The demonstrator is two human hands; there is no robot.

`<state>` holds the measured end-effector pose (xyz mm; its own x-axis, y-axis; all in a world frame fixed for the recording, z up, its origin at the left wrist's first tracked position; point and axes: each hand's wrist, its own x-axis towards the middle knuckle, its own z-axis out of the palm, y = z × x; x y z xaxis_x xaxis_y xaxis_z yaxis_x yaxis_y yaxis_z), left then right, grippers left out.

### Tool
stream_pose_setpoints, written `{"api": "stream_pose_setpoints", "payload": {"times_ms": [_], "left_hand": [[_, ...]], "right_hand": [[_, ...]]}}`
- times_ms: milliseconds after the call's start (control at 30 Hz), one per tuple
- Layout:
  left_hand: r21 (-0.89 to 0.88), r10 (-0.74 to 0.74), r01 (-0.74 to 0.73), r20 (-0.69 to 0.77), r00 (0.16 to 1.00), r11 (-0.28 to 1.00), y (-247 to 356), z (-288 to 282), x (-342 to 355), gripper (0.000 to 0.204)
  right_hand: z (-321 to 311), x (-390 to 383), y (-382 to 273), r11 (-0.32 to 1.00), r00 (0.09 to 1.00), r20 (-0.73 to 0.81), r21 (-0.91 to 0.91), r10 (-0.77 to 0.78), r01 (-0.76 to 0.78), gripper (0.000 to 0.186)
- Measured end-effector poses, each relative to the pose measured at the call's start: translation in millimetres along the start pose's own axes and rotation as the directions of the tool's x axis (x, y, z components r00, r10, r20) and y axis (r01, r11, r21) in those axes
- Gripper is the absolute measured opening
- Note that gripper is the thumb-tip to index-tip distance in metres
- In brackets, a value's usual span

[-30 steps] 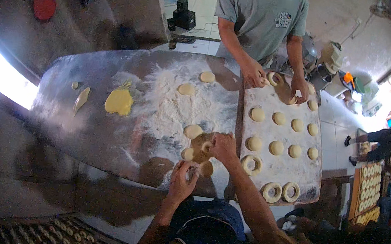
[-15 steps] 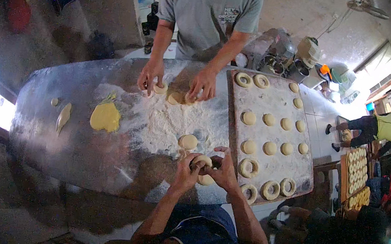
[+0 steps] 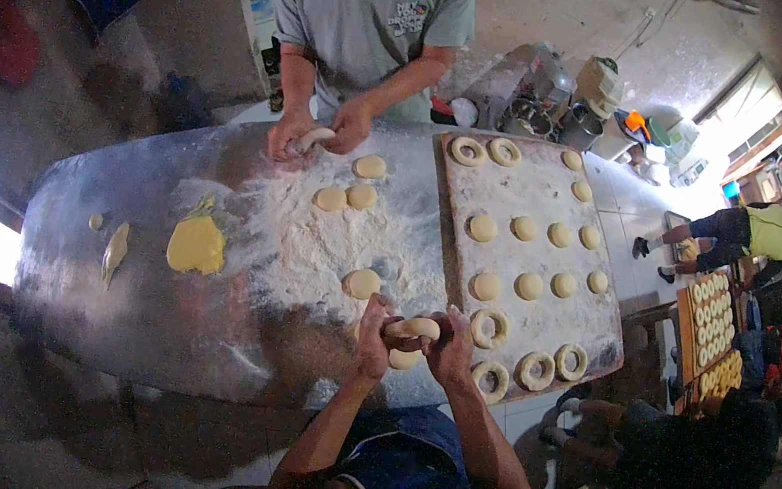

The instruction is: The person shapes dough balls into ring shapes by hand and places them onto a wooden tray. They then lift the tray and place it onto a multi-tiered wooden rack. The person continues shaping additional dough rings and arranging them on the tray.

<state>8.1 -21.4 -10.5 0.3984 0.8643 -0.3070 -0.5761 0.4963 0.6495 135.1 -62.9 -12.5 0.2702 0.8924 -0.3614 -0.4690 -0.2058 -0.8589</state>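
Observation:
Above the near side of the metal table, my left hand [image 3: 375,336] and my right hand [image 3: 449,348] hold a dough ring [image 3: 414,328] between them. The fingers of both hands are closed round its two sides, and some are hidden behind the dough. A dough ball [image 3: 403,359] lies just below the ring, partly covered by it. Another dough ball [image 3: 363,284] sits on the floured surface beyond my left hand. Close to my right hand, on the floured board, rests a shaped dough ring [image 3: 489,328].
A co-worker [image 3: 371,39] across the metal table [image 3: 96,322] holds a dough ring [image 3: 311,139]. Several dough balls and rings sit on the wooden board [image 3: 549,268] at right. Yellow fat [image 3: 197,244] lies at left. More people and trays [image 3: 708,322] are at far right.
My hands have drawn apart and the dough ring between them has turned and widened. The co-worker has lifted dough off the table and holds it as a ring. The view has shifted slightly.

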Motion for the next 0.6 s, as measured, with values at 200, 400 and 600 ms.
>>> {"api": "stream_pose_setpoints", "payload": {"times_ms": [200,400,600], "left_hand": [[0.683,0.229,-0.209,0.064,0.971,0.700,-39,17,14,0.044],[-0.166,0.083,-0.063,0.120,0.989,0.984,-109,13,44,0.047],[0.025,0.200,-0.239,0.464,0.863,0.971,-111,58,38,0.039]], "right_hand": [[-44,11,33,0.753,0.974,0.002,-0.634,-0.226,0.176,0.037],[-63,-18,-15,0.767,0.997,-0.078,-0.641,-0.019,-0.036,0.038],[-99,-45,-49,0.566,0.933,0.095,-0.772,-0.348,0.290,0.043]]}}
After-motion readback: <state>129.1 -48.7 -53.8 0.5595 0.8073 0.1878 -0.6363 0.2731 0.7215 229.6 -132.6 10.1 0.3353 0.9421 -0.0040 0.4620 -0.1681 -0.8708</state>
